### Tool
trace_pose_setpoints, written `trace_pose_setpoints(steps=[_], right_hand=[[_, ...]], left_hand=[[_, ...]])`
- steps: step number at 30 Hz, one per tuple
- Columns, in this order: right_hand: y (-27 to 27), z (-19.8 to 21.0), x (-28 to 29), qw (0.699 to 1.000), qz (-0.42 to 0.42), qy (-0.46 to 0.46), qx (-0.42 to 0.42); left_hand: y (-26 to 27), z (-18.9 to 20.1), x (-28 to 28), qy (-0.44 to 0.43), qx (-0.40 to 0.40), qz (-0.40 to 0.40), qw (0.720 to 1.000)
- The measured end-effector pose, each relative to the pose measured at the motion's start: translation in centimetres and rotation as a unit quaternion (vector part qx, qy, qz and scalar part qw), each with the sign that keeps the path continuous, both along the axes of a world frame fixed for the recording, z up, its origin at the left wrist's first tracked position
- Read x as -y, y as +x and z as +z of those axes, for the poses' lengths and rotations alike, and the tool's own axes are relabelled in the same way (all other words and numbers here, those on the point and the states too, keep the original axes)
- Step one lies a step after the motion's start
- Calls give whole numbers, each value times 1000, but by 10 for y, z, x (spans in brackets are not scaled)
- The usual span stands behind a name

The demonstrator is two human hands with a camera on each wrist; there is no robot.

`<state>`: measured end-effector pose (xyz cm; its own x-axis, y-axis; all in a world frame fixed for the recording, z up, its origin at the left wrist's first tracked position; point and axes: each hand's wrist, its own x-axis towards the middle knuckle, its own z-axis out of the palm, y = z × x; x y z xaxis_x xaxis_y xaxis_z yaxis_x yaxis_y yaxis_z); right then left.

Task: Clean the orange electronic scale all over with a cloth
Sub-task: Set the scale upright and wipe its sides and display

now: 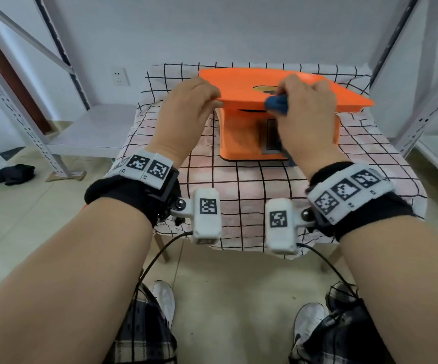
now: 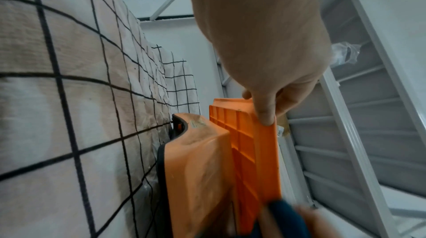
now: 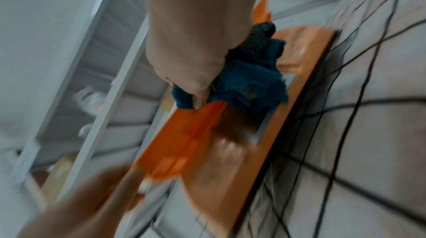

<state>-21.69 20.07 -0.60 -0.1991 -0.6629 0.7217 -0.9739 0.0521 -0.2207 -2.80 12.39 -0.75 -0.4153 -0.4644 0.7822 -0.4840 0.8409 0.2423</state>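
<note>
Now, left hand [image 1: 186, 111]: pinched the orange scale [image 1: 249, 122] tray edge
right hand [image 1: 307, 111]: squeezed the blue cloth [image 1: 277, 103] against the tray

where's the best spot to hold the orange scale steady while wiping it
Grip the thin near-left edge of the scale's flat weighing tray, coming from the left. It overhangs the body, so thumb and fingers can pinch it, as the left hand does, away from the cloth in the right hand.

The scale [image 1: 241, 132] stands on the worktop [image 1: 252, 185] — left hand [image 1: 183, 114] at its platform's left corner, right hand [image 1: 307, 111] with the cloth [image 1: 277, 103] to the right.
</note>
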Motion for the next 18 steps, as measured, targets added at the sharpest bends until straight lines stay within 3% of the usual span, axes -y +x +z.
trace_pose_setpoints(steps=[4,11,18], right_hand=[[-33,6,-12,998,-18,-4,53],[-33,32,2,994,25,-54,93],[-17,30,7,992,29,-49,110]], left_hand=[[-5,5,-1,25,-32,-15,999],[-2,23,-5,101,-220,-2,970],[8,16,9,117,-168,31,978]])
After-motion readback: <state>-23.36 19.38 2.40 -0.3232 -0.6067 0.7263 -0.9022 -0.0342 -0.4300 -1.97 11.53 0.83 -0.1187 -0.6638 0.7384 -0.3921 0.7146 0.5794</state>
